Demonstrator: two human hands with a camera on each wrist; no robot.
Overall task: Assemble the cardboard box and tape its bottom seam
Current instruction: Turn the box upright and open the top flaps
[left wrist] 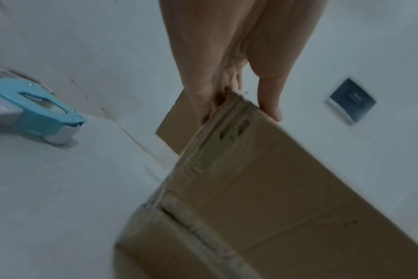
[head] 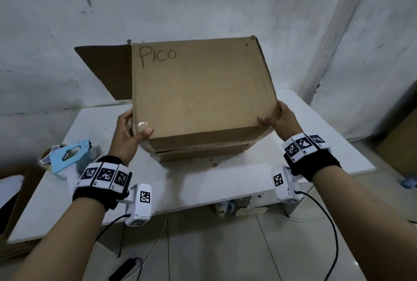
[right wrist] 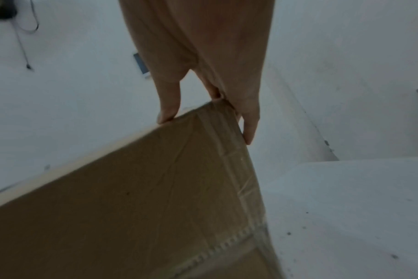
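Cardboard box (head: 203, 91) sits between your two hands above the white table (head: 203, 181), tilted so that its broad face with "PICO" written in marker near the top left corner turns up toward you. Whether its lower near edge touches the table or hangs just above it, you cannot tell from the head view. One flap (head: 108, 71) stands open on the far left side, sticking out past the box wall.

Your left hand (head: 129, 133) clamps the near left corner: the thumb lies on the broad face beside a small patch of clear tape, and the fingers wrap round onto the left side. From the left wrist view the thumb (left wrist: 269, 102) presses one face while the fingers (left wrist: 203, 94) curl onto the neighbouring one, with the corner edge running between them.

Your right hand (head: 278, 118) clamps the near right corner the same way, thumb tip on the broad face and fingers round the right side. The right wrist view shows clear tape (right wrist: 229, 154) running along the box edge below the fingers.

The blue tape dispenser (head: 68, 155) rests on the table to the left, well apart from the box and just beside your left wrist. Both wrists carry black bands with white marker blocks, and a cable trails from each down toward the tiled floor (head: 225, 247).
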